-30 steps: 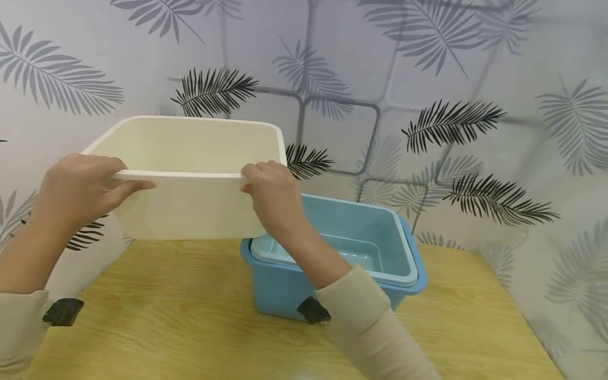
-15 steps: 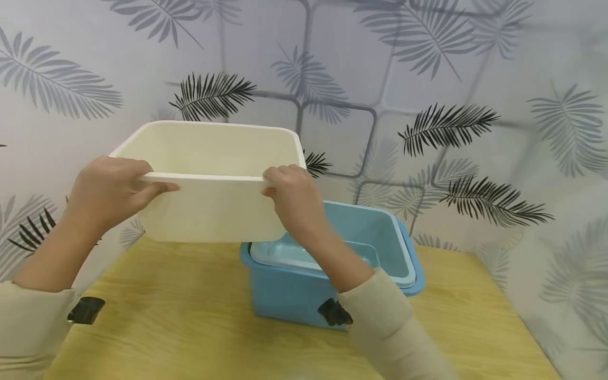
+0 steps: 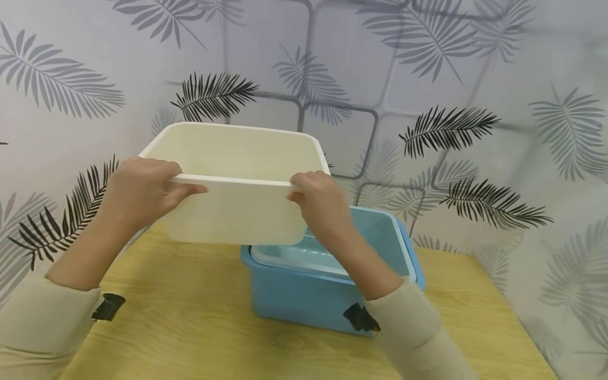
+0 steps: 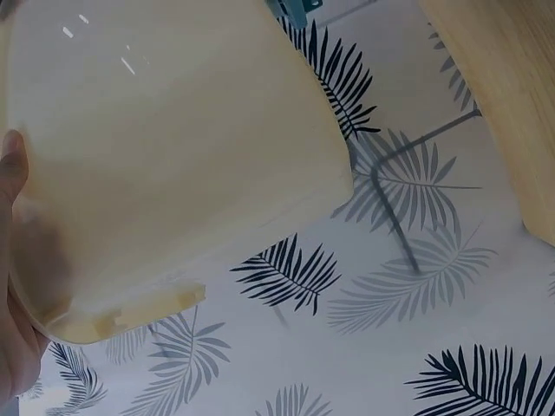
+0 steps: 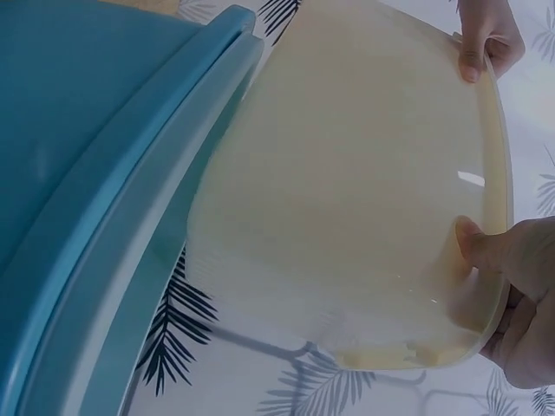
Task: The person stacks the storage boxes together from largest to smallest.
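Observation:
A cream plastic bin (image 3: 237,211) hangs in the air, its opening tipped up and away from me. At the left of its near rim, my left hand (image 3: 140,192) grips with the thumb on the outer wall and the fingers over the edge. My right hand (image 3: 323,203) pinches the same rim near its right corner; the right wrist view shows that thumb pressed flat to the wall. Behind and right of it, a light blue bin (image 3: 385,232) sits nested inside a darker blue bin (image 3: 299,298) on the table. The cream bin's lower right corner overlaps the blue bins' left part in the head view.
The wood-grain table (image 3: 190,322) runs up to a wall with leaf-patterned paper (image 3: 347,63). Table surface shows left and right of the blue bins. A black strap piece (image 3: 108,307) sits at each sleeve cuff.
Both hands have carried the cream bin to the right and slightly down, so it now covers more of the blue bins. The grips look the same, and the blue bins have stayed put.

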Demonstrator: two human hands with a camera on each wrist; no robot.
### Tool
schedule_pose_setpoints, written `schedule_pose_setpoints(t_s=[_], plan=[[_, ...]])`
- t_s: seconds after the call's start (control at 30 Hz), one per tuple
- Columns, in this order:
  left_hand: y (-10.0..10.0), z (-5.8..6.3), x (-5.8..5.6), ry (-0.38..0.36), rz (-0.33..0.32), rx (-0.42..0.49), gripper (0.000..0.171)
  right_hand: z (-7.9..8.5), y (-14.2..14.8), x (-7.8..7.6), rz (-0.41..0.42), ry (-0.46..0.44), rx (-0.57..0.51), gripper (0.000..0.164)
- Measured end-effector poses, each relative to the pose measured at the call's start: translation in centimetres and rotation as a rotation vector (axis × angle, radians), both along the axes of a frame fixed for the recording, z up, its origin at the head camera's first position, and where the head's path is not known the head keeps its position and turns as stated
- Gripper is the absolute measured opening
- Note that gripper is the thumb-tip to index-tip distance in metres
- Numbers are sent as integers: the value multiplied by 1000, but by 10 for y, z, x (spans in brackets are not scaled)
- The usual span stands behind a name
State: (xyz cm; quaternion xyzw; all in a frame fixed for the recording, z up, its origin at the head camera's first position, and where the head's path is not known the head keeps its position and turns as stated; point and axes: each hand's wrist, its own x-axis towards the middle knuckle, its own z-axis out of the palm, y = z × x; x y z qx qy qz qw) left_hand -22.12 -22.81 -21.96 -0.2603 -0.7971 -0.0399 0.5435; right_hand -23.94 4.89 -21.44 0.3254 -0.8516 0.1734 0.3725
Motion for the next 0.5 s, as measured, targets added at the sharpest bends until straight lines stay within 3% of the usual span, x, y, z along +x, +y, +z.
schedule_pose_setpoints(t_s=[0.3,0.5], plan=[[20,2,2,15,-24,-14,69,-1,21,7,-38,22,4,17],[32,0,-1,47,-35,13,69,0,34,10,1,36,-2,17]])
